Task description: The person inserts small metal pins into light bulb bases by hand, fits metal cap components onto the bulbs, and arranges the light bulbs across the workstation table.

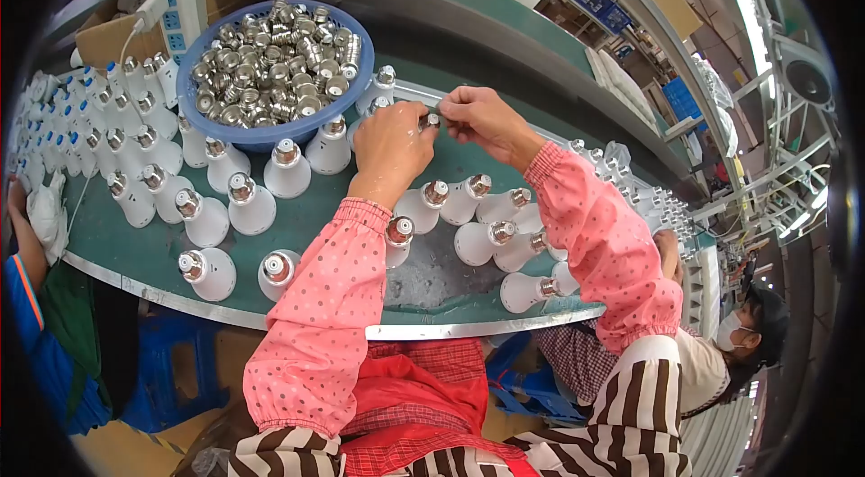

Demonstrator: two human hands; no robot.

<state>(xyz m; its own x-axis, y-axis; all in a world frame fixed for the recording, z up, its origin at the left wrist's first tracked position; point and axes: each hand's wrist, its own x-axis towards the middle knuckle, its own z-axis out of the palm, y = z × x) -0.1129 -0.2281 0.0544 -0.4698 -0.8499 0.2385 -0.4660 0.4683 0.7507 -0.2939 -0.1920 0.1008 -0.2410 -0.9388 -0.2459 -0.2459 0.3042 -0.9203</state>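
My left hand (pixel 394 145) is closed at the far middle of the green table (pixel 432 274), with a small silver metal cap (pixel 432 120) at its fingertips. Close to its right, my right hand (pixel 487 121) has thumb and fingers pinched together; what they hold, if anything, is too small to make out. White bulb bodies with metal screw caps stand around my arms, among them one bulb (pixel 286 169) left of my left hand and another bulb (pixel 422 207) below my hands. A blue basket (pixel 261 133) heaped with silver caps (pixel 270 63) stands to the left.
Many white bulbs (pixel 81 121) with blue tops crowd the far left. A power strip (pixel 180 4) stands behind the basket. More bulbs (pixel 640 193) line the right side. A masked co-worker (pixel 707 369) sits at the right; another person's arm (pixel 27 238) shows at the left edge.
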